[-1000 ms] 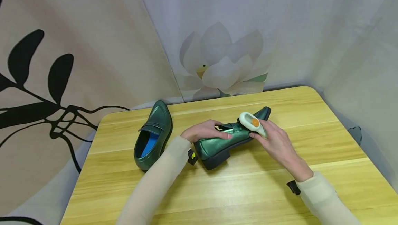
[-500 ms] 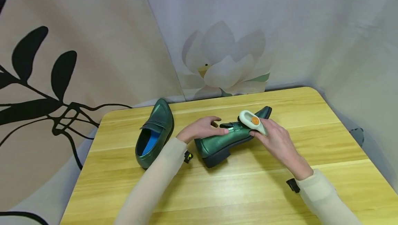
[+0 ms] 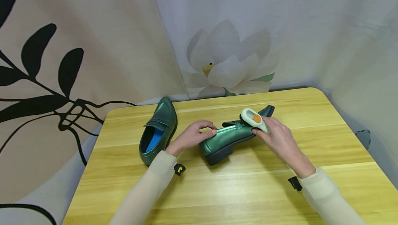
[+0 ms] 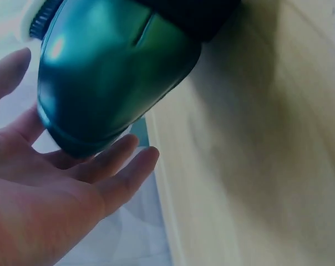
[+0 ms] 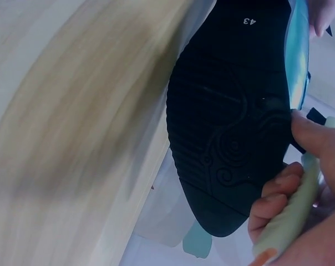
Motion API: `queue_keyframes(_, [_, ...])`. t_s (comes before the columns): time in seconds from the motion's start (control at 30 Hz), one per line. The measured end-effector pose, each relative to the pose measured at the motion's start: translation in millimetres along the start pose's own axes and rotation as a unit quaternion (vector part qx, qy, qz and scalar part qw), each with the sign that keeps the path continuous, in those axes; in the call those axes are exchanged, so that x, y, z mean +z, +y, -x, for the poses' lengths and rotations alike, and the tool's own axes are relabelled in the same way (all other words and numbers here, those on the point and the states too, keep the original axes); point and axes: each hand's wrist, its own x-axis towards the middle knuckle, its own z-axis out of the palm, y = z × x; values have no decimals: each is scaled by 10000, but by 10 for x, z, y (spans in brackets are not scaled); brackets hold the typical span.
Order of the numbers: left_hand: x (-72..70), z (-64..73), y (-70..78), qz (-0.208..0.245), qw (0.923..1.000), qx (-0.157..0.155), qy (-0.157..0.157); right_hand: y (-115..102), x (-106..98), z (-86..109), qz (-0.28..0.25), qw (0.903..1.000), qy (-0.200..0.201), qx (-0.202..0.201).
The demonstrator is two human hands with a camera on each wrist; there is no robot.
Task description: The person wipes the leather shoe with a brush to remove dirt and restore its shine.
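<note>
A metallic green loafer [image 3: 222, 140] lies tipped toward its side on the table, its dark sole [image 5: 228, 111] marked 43 in the right wrist view. My right hand [image 3: 281, 140] grips a white scrub brush [image 3: 247, 115] with an orange button, held against the loafer's upper near the strap. The thumb of that hand lies at the sole's edge. Dark bristles [image 4: 41, 21] show beside the shoe in the left wrist view. My left hand [image 3: 194, 136] is at the heel end, fingers spread and loosely bent around the back of the loafer, thumb near its top edge.
A matching green loafer [image 3: 166, 114] with a blue insole [image 3: 154, 140] stands upright on the left of the wooden table [image 3: 242, 192]. A curtain printed with a flower [image 3: 230, 69] hangs right behind the table's back edge.
My left hand has drawn back leftward from the loafer's opening to its heel, loosening its hold. The right hand keeps the brush at nearly the same spot. The head view has shifted slightly.
</note>
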Motion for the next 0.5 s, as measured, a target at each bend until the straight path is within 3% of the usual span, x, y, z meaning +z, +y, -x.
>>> queue_keyframes(0.3, [129,-31,5,569,9978,-293,194,-1,-7,14,-16,10000,11,22])
queue_keyframes(0.5, [172,-51,8,895,9952,-280,274,4,-5,37,-13,10000,54,32])
